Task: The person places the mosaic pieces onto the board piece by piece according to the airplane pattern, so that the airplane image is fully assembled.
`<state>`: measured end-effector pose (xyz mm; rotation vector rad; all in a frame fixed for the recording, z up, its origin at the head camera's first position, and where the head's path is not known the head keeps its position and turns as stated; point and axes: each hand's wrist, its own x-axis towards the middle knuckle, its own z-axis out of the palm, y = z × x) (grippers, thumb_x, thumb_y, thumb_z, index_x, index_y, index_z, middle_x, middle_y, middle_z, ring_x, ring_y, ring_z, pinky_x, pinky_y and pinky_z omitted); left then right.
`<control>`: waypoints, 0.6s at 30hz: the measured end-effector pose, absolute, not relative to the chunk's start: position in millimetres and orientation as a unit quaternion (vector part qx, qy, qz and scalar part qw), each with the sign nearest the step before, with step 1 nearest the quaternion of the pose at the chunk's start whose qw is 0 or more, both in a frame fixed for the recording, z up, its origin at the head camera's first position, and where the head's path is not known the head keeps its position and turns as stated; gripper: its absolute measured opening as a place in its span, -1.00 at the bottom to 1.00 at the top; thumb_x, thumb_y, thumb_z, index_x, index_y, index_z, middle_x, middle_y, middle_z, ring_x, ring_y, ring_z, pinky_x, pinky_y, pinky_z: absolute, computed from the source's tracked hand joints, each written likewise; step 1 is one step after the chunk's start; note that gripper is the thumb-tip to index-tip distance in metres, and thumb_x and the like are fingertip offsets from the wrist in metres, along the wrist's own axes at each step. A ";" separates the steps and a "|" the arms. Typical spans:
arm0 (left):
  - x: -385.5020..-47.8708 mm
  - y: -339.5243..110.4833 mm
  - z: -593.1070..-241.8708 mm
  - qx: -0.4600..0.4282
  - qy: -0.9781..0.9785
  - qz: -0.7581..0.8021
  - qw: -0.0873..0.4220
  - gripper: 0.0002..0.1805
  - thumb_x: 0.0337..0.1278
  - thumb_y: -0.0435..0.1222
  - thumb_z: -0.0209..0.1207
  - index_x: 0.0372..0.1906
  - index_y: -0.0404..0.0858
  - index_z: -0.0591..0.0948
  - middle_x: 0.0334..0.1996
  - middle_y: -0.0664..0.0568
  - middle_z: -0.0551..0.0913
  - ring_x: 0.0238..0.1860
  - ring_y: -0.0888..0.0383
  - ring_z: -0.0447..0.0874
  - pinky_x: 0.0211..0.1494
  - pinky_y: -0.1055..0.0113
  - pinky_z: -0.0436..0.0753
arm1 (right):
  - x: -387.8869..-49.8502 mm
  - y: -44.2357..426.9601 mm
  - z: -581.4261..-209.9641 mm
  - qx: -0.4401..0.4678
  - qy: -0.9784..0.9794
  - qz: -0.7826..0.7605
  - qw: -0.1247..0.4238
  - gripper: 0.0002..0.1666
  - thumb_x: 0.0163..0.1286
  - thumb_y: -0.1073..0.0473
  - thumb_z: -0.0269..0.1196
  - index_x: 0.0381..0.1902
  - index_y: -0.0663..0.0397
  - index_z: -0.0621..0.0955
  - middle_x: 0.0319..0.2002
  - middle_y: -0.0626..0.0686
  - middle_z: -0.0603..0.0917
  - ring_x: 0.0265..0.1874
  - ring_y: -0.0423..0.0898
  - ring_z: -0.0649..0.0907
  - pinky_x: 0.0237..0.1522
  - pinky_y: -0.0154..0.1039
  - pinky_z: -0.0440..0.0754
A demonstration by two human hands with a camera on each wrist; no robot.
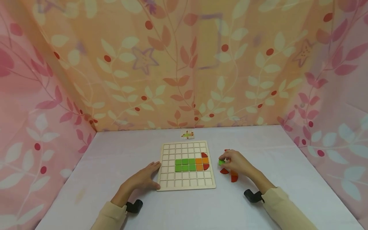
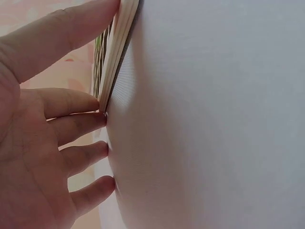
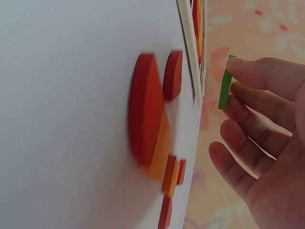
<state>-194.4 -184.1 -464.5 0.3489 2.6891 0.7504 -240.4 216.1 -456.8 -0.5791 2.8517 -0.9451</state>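
A pale wooden grid board (image 1: 169,183) lies on the white table, with green square pieces (image 1: 185,161) in two rows, orange squares (image 1: 199,167) at their right and red rounded pieces (image 1: 205,166) beyond those. The left hand (image 1: 143,177) touches the board's left edge (image 2: 116,52) with spread thumb and fingers, seen closely in the left wrist view. To the right of the board, the right hand (image 1: 237,163) pinches a green piece (image 3: 226,88) between thumb and fingers, held off the table over loose red (image 3: 145,109) and orange pieces (image 3: 170,176).
Behind the board lies a small card (image 1: 187,134) with a coloured grid pattern. Patterned cloth (image 1: 178,64) hangs at the back and both sides of the table. A black device (image 1: 134,206) is strapped at the left wrist, another (image 1: 253,195) at the right.
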 end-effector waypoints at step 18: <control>-196.6 -182.9 -466.4 0.122 0.944 0.258 0.163 0.05 -0.26 -0.25 0.52 0.45 -0.33 0.26 0.50 -0.15 0.21 0.54 -0.21 0.01 0.49 -0.20 0.14 | -261.1 141.8 -444.7 -0.296 0.908 -0.295 0.037 -0.68 0.18 0.15 0.41 -0.10 0.14 0.74 -0.24 -0.07 0.68 -0.25 -0.16 0.54 -0.14 -0.28 0.55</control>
